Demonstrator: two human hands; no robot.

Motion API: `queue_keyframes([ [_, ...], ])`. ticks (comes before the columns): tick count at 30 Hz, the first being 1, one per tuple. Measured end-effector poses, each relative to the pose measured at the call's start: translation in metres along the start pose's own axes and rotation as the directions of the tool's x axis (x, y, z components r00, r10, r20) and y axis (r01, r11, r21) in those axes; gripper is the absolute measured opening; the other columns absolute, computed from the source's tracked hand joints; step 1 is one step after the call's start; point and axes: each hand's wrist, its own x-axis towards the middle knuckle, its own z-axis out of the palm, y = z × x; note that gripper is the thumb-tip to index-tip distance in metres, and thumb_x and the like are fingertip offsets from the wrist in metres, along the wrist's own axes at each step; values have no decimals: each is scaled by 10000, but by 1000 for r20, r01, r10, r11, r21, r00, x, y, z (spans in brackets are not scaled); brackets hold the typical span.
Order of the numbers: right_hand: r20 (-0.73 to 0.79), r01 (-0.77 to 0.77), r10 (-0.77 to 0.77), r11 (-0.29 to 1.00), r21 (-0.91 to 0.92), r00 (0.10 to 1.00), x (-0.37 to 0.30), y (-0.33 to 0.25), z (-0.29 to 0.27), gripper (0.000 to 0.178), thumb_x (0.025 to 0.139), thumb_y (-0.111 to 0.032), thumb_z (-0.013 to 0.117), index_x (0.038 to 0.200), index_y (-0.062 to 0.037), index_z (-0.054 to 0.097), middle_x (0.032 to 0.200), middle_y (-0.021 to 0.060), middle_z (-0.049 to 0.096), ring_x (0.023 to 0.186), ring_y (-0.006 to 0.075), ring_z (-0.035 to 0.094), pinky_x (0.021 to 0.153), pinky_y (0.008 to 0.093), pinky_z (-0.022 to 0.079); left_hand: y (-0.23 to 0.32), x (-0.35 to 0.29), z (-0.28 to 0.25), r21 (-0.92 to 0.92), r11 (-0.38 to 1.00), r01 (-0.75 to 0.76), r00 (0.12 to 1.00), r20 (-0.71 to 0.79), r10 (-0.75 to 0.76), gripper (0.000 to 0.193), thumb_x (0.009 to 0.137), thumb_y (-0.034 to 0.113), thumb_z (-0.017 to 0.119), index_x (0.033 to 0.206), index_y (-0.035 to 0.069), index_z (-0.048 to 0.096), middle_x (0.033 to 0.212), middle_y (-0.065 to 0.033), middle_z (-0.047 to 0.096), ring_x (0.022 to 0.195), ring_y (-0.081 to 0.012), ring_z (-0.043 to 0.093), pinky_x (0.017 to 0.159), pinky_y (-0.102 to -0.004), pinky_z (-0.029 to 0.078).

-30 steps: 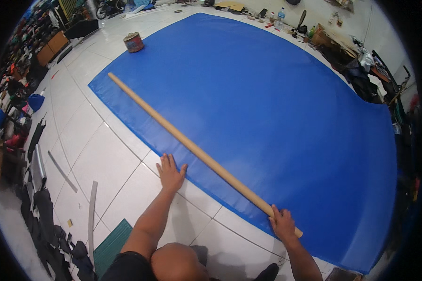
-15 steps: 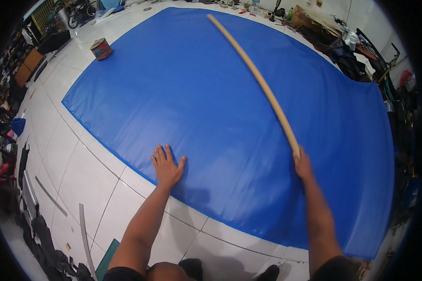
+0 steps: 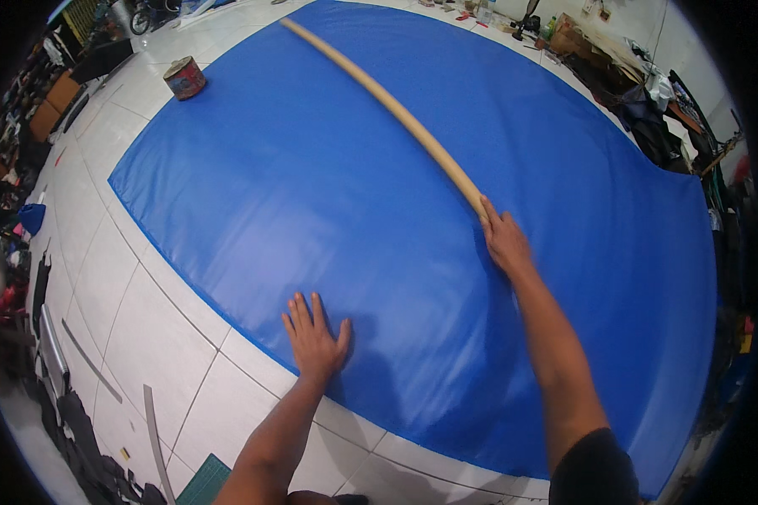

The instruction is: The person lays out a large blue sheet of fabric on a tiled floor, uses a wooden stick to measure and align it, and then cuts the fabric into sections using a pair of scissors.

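A large blue sheet [image 3: 337, 219] covers much of the tiled floor, with faint creases and shine on its surface. My left hand [image 3: 317, 337] lies flat on it near the front edge, fingers spread. My right hand [image 3: 504, 236] grips the near end of a long tan pole [image 3: 387, 99]. From that grip the pole stretches away over the sheet toward the far left edge, looking curved in this wide view. A red, rusty-looking can [image 3: 184, 78] stands at the sheet's far left edge.
Long thin grey strips [image 3: 153, 442] and a green mat [image 3: 204, 481] lie on the white tiles [image 3: 156, 337] at the near left. Piled clutter runs along the left side. Cardboard [image 3: 583, 44] and dark bundles line the wall at the far right.
My right hand has moved forward and left with the pole, whose far end has swung left. My left hand sits slightly lower and farther right in view, still flat on the sheet.
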Motion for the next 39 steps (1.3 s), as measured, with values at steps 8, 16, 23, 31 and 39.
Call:
queue_keyframes([
  [8,29,-14,12,999,48,999,107,0,47,509,1006,-379,399,1500,-312,294,1120,216,616,1008,415,608,883,514,486,-7,0,-8,-25,998,54,997,50,-52,787,860,454,569,1449,-20,351,1514,-311,242,1424,-442,215,1163,-552,113],
  [16,91,-81,62,972,221,994,203,-69,2,567,987,-384,424,1509,-221,273,1185,260,607,1069,419,599,924,514,471,2,3,-9,-70,996,61,993,104,-53,806,852,445,583,1456,-25,332,1530,-300,215,1442,-428,170,1171,-543,86],
  [23,87,-62,63,998,-12,994,-55,53,-8,522,1005,-362,433,1504,-299,291,1030,220,559,945,420,591,846,524,480,5,2,-8,-52,997,53,995,91,-48,803,866,427,584,1468,-23,302,1533,-297,205,1435,-438,177,1170,-543,92],
  [31,-10,-381,382,922,73,924,-318,191,-37,551,997,-287,470,1514,-229,286,983,239,590,914,427,592,796,510,481,-10,-3,14,66,998,-17,1000,25,16,804,879,436,574,1483,-8,283,1534,-296,203,1428,-446,191,1167,-547,110],
  [39,-150,-640,664,747,180,732,-480,284,-42,581,1006,-266,444,1533,-193,210,1060,304,622,924,466,623,794,521,489,-33,0,23,-223,973,-50,998,13,54,755,905,423,568,1488,26,296,1541,-281,211,1436,-440,172,1166,-541,103],
])
